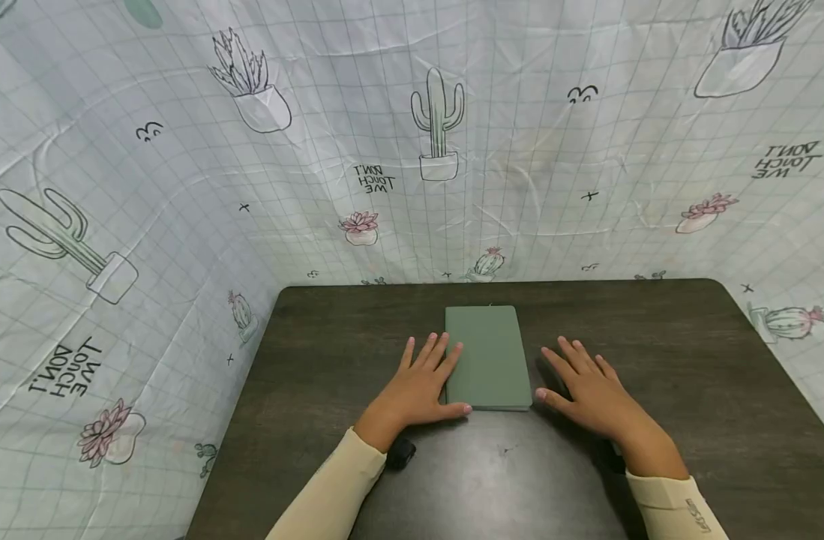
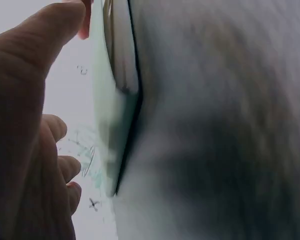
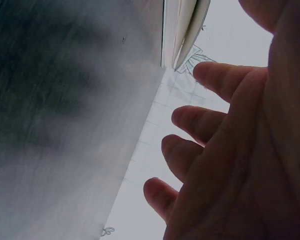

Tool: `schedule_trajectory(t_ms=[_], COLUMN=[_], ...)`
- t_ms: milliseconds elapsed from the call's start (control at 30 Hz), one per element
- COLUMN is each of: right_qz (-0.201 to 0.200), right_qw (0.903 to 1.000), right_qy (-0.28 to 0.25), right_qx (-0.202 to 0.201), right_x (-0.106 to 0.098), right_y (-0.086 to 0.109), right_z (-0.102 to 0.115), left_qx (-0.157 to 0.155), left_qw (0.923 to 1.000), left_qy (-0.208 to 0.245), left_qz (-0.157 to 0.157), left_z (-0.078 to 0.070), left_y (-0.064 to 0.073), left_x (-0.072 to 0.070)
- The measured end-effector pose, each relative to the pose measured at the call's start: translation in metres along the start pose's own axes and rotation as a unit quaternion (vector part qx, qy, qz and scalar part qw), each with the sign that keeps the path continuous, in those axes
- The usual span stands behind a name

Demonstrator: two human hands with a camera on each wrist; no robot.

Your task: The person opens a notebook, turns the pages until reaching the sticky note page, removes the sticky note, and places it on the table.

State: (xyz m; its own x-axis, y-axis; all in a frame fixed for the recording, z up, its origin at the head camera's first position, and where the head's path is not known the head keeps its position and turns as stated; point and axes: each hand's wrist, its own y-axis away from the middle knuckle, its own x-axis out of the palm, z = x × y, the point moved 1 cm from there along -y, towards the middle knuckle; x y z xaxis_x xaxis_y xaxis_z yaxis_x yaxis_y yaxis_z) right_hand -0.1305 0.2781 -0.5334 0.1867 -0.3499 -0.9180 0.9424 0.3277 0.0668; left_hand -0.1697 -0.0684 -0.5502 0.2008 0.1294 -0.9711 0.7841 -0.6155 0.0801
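Note:
A green notebook (image 1: 489, 360) lies closed on the dark wooden table (image 1: 344, 322). Over its left edge my left hand (image 1: 418, 386) is spread, fingers straight and apart; whether they touch the cover I cannot tell. My right hand (image 1: 590, 394) hovers just right of the notebook, its fingers extended and holding nothing. In the left wrist view, the notebook's cover and page edges (image 2: 122, 50) stand beyond the left thumb (image 2: 52, 25). From the right wrist, the notebook's corner (image 3: 182, 35) shows apart from the right fingers (image 3: 190, 125).
White cloth (image 1: 519, 150) printed with a grid, cacti and lettering hangs behind the table and along both sides. Small black devices sit under the wrists, one (image 1: 401, 454) at the left. The table's far edge (image 1: 358, 286) meets the cloth.

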Motion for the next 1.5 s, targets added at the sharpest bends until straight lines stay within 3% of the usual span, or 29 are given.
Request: schedule_trajectory(t_ms=[267, 533, 933, 1500], right_qz=[0.001, -0.001, 0.006, 0.010], right_qw=[1.0000, 1.0000, 0.9999, 0.9999], right_qy=[0.003, 0.002, 0.002, 0.003], right_qx=[0.002, 0.004, 0.010, 0.008], right_x=[0.004, 0.005, 0.005, 0.010], right_y=[0.001, 0.003, 0.004, 0.002], right_z=[0.001, -0.001, -0.002, -0.002], left_qx=[0.031, 0.023, -0.013, 0.001], left_qw=[0.9985, 0.9983, 0.9976, 0.9959], left_qy=[-0.027, -0.038, -0.065, -0.087], left_qz=[0.036, 0.039, 0.021, -0.026], left_z=[-0.016, -0.026, -0.026, -0.034], left_y=[-0.014, -0.022, -0.026, -0.019], left_x=[0.012, 0.017, 0.016, 0.006])
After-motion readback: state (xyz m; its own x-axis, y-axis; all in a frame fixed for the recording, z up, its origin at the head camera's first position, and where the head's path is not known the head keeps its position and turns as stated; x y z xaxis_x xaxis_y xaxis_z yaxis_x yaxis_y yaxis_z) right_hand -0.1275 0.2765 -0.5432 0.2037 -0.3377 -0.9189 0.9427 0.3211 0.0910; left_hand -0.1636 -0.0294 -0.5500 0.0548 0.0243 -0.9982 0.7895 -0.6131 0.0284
